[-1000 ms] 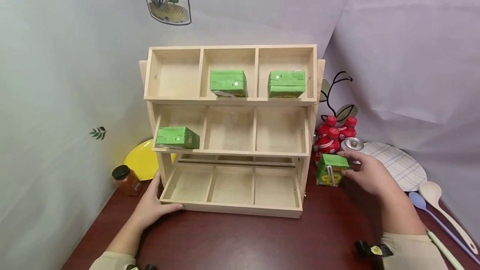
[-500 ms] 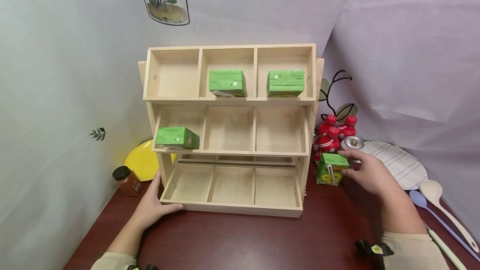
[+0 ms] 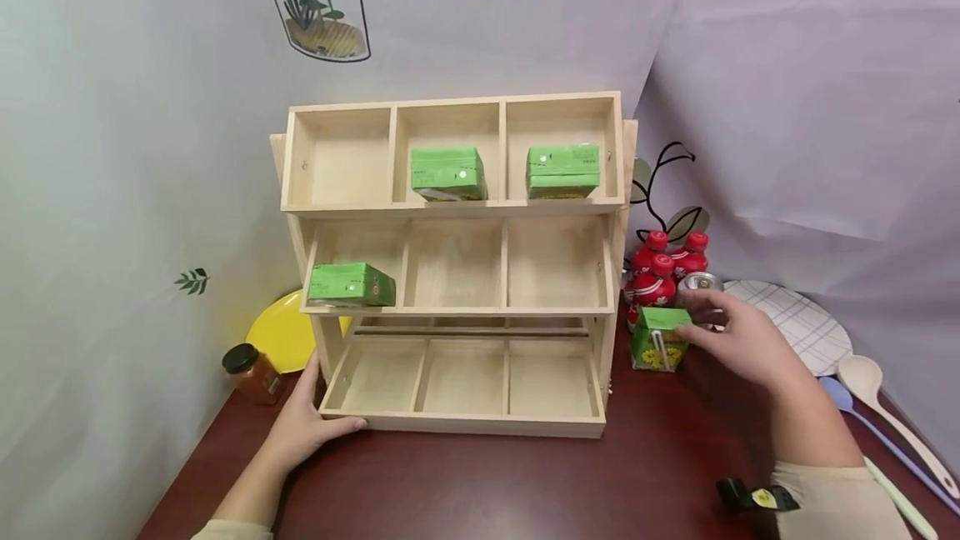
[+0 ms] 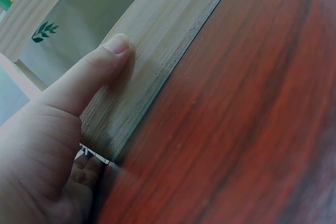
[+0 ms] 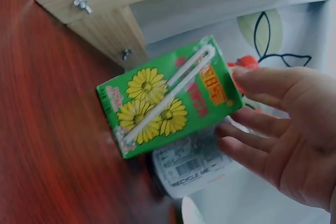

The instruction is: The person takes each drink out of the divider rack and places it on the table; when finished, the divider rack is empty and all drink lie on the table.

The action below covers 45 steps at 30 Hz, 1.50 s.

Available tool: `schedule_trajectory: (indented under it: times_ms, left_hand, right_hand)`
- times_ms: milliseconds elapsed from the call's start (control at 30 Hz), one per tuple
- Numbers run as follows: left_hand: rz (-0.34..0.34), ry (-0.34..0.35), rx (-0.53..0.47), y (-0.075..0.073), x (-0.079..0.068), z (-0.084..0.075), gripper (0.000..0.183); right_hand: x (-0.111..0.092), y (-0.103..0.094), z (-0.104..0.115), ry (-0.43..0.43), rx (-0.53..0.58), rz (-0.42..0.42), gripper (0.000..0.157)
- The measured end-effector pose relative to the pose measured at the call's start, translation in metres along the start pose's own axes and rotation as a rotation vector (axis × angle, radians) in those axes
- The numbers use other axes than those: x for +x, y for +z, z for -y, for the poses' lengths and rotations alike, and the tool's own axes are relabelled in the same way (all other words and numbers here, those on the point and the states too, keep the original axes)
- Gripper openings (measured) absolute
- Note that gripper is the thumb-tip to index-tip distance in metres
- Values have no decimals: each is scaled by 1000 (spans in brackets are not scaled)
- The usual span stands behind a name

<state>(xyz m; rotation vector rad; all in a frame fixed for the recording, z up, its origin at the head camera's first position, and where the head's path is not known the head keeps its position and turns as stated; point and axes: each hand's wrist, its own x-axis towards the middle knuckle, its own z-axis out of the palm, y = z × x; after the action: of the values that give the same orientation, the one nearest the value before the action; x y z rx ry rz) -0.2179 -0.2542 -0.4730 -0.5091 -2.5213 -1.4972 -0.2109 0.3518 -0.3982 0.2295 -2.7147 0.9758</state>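
Observation:
A three-tier wooden display shelf [image 3: 453, 314] stands on the table, each tier split into three compartments. My left hand [image 3: 298, 427] holds its lower left corner, the thumb [image 4: 102, 59] pressing on the front board and the other fingers round the side. Beside the shelf on the right stands an upright green drink carton [image 3: 660, 338] with yellow flowers and a straw [image 5: 168, 95]. My right hand [image 3: 738, 338] is at the carton's upper right edge, fingers extended and loose; whether they touch it is hard to tell. More green cartons lie in the top middle [image 3: 447, 172], top right [image 3: 562, 171] and middle left [image 3: 351, 283] compartments.
Red bottles [image 3: 654, 282] and a can [image 3: 702, 280] stand behind the carton. A checked oval board [image 3: 795, 319], a cream spoon [image 3: 862, 377] and a blue spoon [image 3: 836, 394] lie at right. Left of the shelf are a yellow plate [image 3: 281, 332] and a dark-lidded jar [image 3: 253, 373].
My right hand's fingers and thumb have shifted up a little and loosened at the carton, which stays in place. My left hand keeps its hold. The head view has tilted slightly.

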Motion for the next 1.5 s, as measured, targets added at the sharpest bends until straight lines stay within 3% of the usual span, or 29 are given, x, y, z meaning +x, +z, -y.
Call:
schedule_trajectory:
  times_ms: [167, 300, 433, 567, 667, 767, 933, 1167, 1500]
  left_hand:
    - [-2, 5, 10, 0, 1, 2, 129]
    - [2, -2, 12, -1, 2, 2, 130]
    - [0, -11, 5, -1, 0, 2, 130]
    - [-1, -18, -2, 2, -2, 2, 131]
    - [-6, -18, 3, 1, -3, 2, 131]
    - [-11, -11, 15, -3, -3, 0, 130]
    - [-12, -12, 33, -3, -1, -2, 130]
    - [-4, -9, 22, -1, 1, 0, 131]
    - [-11, -11, 29, -1, 0, 2, 132]
  right_hand:
    - [2, 3, 18, -27, 32, -201, 47]
    - [4, 12, 38, -65, 236, -383, 40]
    - [1, 19, 70, -165, 433, -516, 31]
    - [-2, 27, 94, -337, 586, -594, 23]
    - [-4, 36, 106, -466, 702, -576, 23]
    - [-5, 48, 112, -561, 826, -497, 26]
    - [-7, 67, 121, -631, 901, -371, 33]
    - [-6, 71, 149, -681, 840, -254, 35]
    - [8, 76, 172, -621, 695, -124, 32]
